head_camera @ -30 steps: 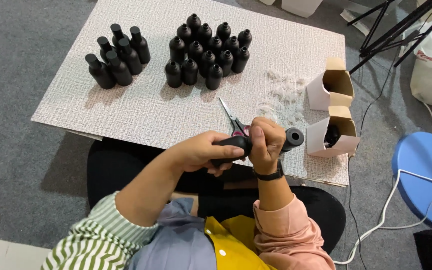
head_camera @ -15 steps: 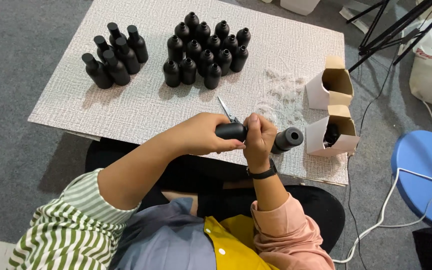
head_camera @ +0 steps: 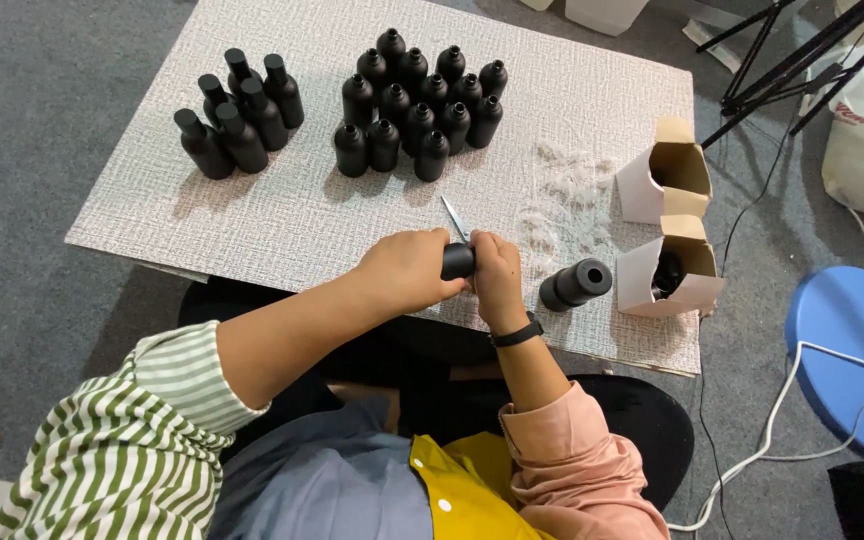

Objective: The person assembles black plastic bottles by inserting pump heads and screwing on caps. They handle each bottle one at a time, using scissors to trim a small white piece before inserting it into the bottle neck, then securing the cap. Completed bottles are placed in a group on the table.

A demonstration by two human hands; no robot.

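My left hand [head_camera: 407,268] grips a small black bottle [head_camera: 457,261] held sideways above the near edge of the white textured board [head_camera: 282,205]. My right hand [head_camera: 497,275] closes on the same bottle's end, and a pair of scissors [head_camera: 453,216] pokes up from behind it; which hand holds them I cannot tell. A black band sits on my right wrist. Another black bottle [head_camera: 575,285] lies on its side just to the right of my hands, its open mouth facing me.
Two groups of upright black bottles stand on the board: a small one [head_camera: 237,115] at the far left, a larger one [head_camera: 417,105] in the middle. Clear plastic scraps [head_camera: 562,195] lie right of centre. Two open cardboard boxes [head_camera: 672,240] sit at the right edge. A blue stool [head_camera: 847,350], cables and tripod legs are on the floor.
My hands have drawn closer together on the bottle and shifted slightly left. The scissors tip sits lower against my fingers. The lying bottle stayed put.
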